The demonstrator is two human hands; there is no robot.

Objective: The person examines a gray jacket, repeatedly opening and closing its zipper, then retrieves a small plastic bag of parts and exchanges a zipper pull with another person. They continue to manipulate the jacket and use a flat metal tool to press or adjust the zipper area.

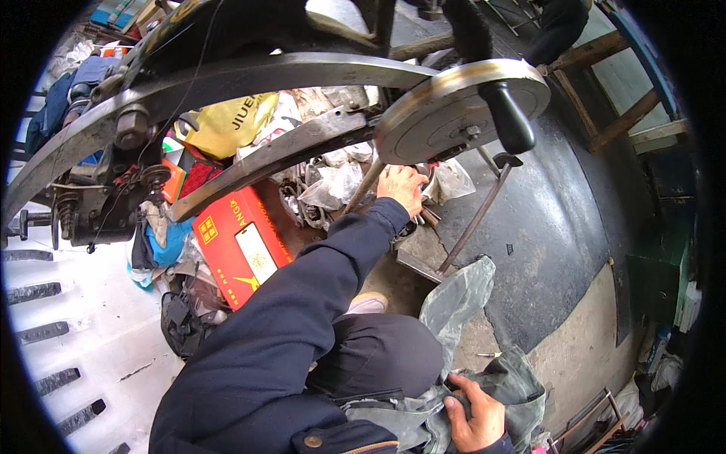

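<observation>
My left hand (401,189) reaches under the machine's handwheel (454,113), down among clear plastic bags (338,184) and small metal parts (301,206). Its fingers curl downward and their tips are out of sight, so what they grip is hidden. Low in my lap, my right hand (478,415) is bent round a fold of a grey-green apron (461,306), thumb and forefinger against the cloth. The handwheel carries a black knob (510,121) and sits above my left wrist, apart from it.
A curved metal machine arm (280,72) crosses overhead. A red box (240,246) stands left of my left forearm, near a black bag (181,318). A white slotted surface (98,318) fills the left. Black matting (541,242) covers floor at right, crossed by a slanting metal rod (476,219).
</observation>
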